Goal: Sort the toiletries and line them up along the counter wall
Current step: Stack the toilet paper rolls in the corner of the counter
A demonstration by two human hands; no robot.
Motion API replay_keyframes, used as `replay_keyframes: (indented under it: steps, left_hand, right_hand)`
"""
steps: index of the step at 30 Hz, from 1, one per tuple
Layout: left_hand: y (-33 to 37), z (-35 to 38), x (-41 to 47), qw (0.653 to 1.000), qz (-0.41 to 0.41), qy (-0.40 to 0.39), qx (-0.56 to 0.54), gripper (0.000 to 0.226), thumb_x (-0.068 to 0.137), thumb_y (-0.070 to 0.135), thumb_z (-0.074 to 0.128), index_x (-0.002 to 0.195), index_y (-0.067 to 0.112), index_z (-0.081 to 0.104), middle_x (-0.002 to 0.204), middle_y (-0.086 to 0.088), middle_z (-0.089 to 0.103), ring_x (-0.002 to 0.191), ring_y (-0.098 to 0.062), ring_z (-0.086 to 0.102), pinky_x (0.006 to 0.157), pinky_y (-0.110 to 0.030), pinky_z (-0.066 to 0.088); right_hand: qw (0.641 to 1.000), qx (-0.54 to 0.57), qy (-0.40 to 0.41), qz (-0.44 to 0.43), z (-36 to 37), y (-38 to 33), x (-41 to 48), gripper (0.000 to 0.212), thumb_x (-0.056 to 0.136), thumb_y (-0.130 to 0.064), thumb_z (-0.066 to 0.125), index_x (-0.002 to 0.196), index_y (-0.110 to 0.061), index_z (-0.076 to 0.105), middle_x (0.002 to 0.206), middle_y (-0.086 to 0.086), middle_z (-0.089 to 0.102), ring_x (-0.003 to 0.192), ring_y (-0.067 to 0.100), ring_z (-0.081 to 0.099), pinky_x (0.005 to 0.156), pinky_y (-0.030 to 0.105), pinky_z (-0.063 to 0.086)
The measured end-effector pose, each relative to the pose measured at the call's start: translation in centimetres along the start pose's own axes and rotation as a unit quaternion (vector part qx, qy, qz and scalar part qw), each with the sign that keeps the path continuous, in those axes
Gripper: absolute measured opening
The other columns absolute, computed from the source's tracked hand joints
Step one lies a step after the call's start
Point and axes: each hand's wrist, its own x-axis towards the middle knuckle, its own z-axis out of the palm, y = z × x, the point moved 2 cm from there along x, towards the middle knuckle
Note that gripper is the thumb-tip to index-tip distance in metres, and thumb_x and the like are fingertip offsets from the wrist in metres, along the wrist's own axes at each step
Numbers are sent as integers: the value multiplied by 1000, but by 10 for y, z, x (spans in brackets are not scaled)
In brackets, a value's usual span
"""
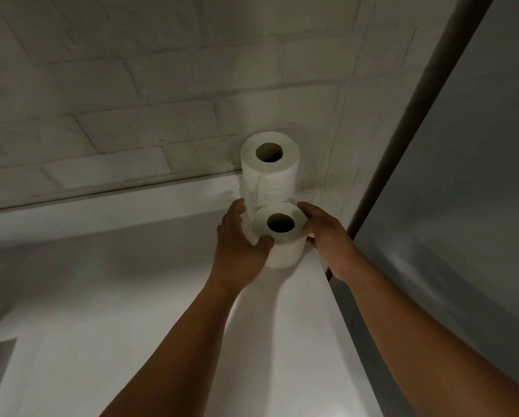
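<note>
1. Left hand [240, 245]: fingers spread and curved against the left side of the near toilet roll [282, 239], thumb hooked over its top rim; a partial clasp.
2. Right hand [327, 239]: fingers extended, loosely parted, their tips pressing the roll's right side.
3. Both forearms reach up from the bottom of the frame, converging on the roll.
4. Near toilet roll: upright on the white counter [131, 296], touching the taller far stack of rolls [270, 167].
5. Far stack of rolls: upright against the brick wall [131, 100], in the corner.
</note>
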Motion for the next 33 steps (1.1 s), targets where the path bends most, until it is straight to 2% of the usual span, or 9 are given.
replay_keyframes:
  steps: [2, 5, 9, 14, 20, 24, 27, 31, 33]
  left_hand:
    - [12, -8, 9, 998, -9, 20, -55, 72, 89, 21, 62, 152, 29, 29, 153, 7, 41, 138, -12, 39, 108, -31, 38]
    - [22, -14, 30, 997, 5, 18, -72, 61, 95, 24, 51, 153, 30, 32, 154, 10, 42, 140, -11, 39, 115, -37, 34]
    - [28, -12, 46, 997, 46, -19, -62, 59, 94, 19, 50, 148, 41, 38, 142, 20, 53, 131, -5, 48, 110, -37, 42]
    - [32, -12, 52, 997, 50, -14, -51, 62, 93, 15, 50, 149, 38, 38, 142, 15, 54, 131, -10, 49, 109, -35, 43]
    - [29, -9, 45, 998, 53, 1, -42, 62, 92, 12, 50, 149, 31, 38, 140, 8, 55, 129, -14, 51, 106, -34, 46]
    - [32, -10, 43, 998, 43, -7, -41, 60, 90, 16, 49, 146, 33, 40, 136, 9, 57, 125, -15, 54, 105, -39, 47]
    - [34, -13, 40, 999, 24, -14, -32, 59, 91, 18, 49, 147, 33, 37, 144, 8, 52, 132, -16, 50, 109, -43, 44]
    - [37, -28, 28, 1000, 6, 21, -15, 67, 97, 22, 54, 157, 25, 24, 157, 2, 38, 141, -17, 41, 116, -42, 37]
    - [41, -42, 14, 999, 29, 38, -20, 67, 98, 22, 56, 157, 25, 24, 158, 5, 37, 142, -12, 39, 116, -41, 36]
  right_hand:
    - [1000, 8, 11, 7, 0, -10, 6, 40, 92, -16, 48, 125, -34, 62, 126, -12, 63, 121, 13, 56, 109, 39, 42]
    - [1000, 17, -8, -9, 5, -30, 14, 25, 101, -30, 43, 110, -47, 59, 122, -20, 57, 121, 4, 50, 112, 34, 36]
    - [998, 53, -17, -21, 13, -50, 16, 31, 106, -24, 34, 99, -41, 58, 89, -35, 64, 82, -21, 59, 74, 3, 46]
    - [999, 22, -15, -29, 13, -55, 20, 33, 105, -24, 33, 96, -29, 64, 88, -25, 68, 87, -11, 63, 83, 14, 47]
    - [999, -1, 9, -33, 13, -55, 14, 36, 104, -24, 34, 119, -7, 62, 110, 1, 69, 109, 15, 62, 104, 41, 43]
    - [999, -27, 10, -25, 14, -59, 12, 34, 104, -27, 33, 108, -18, 66, 105, -7, 68, 109, 10, 60, 104, 41, 42]
    - [998, -62, 28, -17, 13, -61, 7, 29, 104, -30, 36, 109, -22, 64, 106, -11, 65, 122, 20, 54, 102, 38, 42]
    - [978, -187, 82, -38, 14, -66, -14, 46, 98, -34, 51, 142, -24, 44, 140, -3, 52, 126, 19, 51, 103, 35, 41]
    - [964, -235, 100, -67, 17, -72, -32, 48, 95, -31, 55, 141, -23, 43, 135, -4, 53, 111, 14, 53, 89, 28, 41]
